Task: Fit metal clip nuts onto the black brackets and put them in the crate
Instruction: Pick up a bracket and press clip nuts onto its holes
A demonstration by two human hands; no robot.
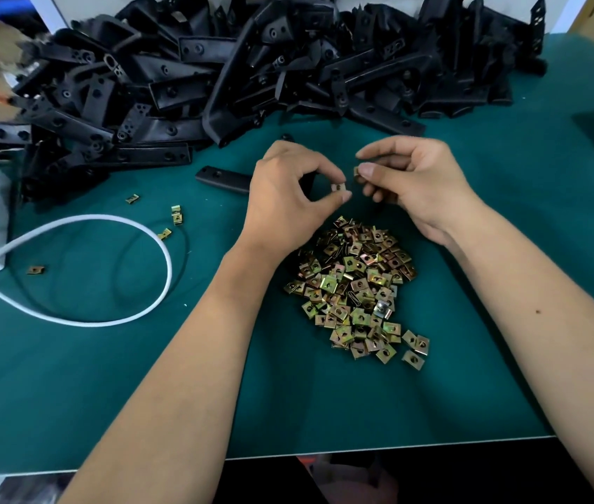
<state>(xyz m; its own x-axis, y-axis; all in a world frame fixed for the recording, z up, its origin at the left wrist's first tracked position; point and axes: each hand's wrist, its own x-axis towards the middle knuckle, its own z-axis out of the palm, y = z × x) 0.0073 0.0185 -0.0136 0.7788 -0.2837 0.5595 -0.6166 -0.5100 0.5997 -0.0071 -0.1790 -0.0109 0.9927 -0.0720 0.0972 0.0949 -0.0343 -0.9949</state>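
Clip nuts, metal, yellow-bronze iridescent finish, square and folded, each with a central hole; no markings or writing legible on any item. Main heap of clip nuts (355,285) lies on the green bench (488,321) in front of the person, elongated from near the hands toward the bench's near edge. One clip nut (339,186) is pinched between thumb and forefinger of the left hand (288,191), holed face toward the camera. A second clip nut (357,171) is pinched in the fingertips of the right hand (408,180); its orientation cannot be told. The hands are close together above the far end of the heap, not touching. Single black bracket (221,178), flat and elongated, lies just behind the left hand, long axis running left to right, partly hidden by it. Pile of black brackets (252,67), jumbled in all directions, fills the far side of the bench. Stray clip nuts (176,215) scattered at left, beside a looped white cable (135,227).
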